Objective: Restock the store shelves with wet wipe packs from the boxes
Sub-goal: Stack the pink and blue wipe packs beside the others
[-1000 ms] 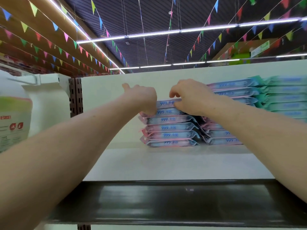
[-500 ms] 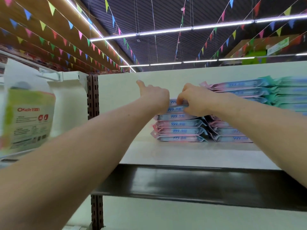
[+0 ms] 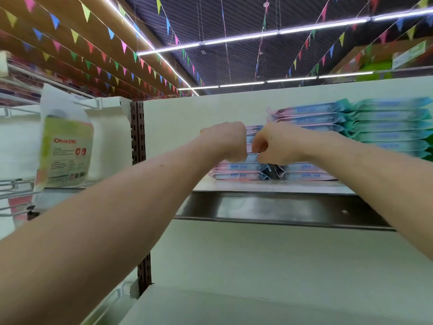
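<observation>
1. The left hand (image 3: 223, 141) and the right hand (image 3: 275, 143) are both raised to the upper shelf (image 3: 269, 186). Their knuckles are almost touching, and each grip is curled like a fist in front of the near stack of wet wipe packs (image 3: 241, 171).
2. The fingertips are hidden behind the backs of the hands. I cannot tell if either grip pinches the upper packs or only rests against them; possibly they are squaring the pile.
3. The packs lie flat on the shelf in 2 low stacks at the front, the second stack (image 3: 307, 171) just beside the near one. Behind and to the right stands a taller stack (image 3: 311, 116), and next to it a teal pile (image 3: 389, 127), which is blurred.
4. Handling, as I judge it: each pack is soft, rather light, and wrapped in smooth film that slides easily over its neighbour. A pile pushed from 1 side only may slump.
5. The best hold seems to be on the 2 short ends of the body. A flat palm on top with the thumb beneath would also work. The thin sealed edges are a poor hold, because they bend.
6. Farther out, at the left, a bag (image 3: 65, 148) hangs on a wire hook (image 3: 87, 103).
</observation>
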`<action>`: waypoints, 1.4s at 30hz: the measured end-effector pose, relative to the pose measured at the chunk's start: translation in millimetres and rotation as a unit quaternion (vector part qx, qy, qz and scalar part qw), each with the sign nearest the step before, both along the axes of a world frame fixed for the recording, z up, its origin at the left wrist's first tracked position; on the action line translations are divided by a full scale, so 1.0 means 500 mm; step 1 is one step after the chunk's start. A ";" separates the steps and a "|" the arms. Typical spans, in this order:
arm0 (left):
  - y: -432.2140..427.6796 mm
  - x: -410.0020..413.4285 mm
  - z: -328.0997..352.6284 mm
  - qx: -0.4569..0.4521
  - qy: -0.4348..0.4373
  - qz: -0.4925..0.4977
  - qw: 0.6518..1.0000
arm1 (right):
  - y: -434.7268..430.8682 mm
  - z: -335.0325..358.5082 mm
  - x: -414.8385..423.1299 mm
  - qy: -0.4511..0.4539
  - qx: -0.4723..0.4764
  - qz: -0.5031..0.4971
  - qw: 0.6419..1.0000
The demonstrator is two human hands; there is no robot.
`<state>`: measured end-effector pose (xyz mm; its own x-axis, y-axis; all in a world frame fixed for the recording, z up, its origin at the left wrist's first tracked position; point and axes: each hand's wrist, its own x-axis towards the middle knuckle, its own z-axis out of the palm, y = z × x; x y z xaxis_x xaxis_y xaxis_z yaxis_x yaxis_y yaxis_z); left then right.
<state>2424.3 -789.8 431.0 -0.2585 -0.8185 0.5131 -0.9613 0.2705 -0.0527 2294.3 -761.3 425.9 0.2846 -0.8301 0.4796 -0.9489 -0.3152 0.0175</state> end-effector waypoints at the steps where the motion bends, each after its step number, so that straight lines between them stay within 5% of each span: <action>1: 0.012 -0.006 -0.004 0.003 -0.001 -0.008 1.000 | 0.011 -0.002 -0.004 -0.002 -0.003 0.000 1.000; 11: 0.157 -0.111 0.007 -0.012 -0.039 -0.147 0.988 | 0.232 -0.004 -0.070 0.020 -0.050 -0.126 0.991; 19: 0.333 -0.218 -0.067 0.000 -0.059 -0.338 0.939 | 0.471 -0.090 -0.112 -0.023 -0.001 -0.297 0.955; 30: 0.655 -0.406 -0.277 0.143 -0.122 -0.539 0.821 | 0.852 -0.294 -0.199 -0.120 0.138 -0.507 0.843; 42: 1.144 -0.637 -0.532 0.181 -0.272 -0.651 0.686 | 1.336 -0.530 -0.329 -0.215 0.189 -0.648 0.706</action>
<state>2105.9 -218.0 165.2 -0.9632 0.2382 -0.1243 0.2412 0.9704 -0.0094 2129.7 -93.3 160.8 -0.9354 -0.3518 -0.0359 -0.3368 0.9172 -0.2130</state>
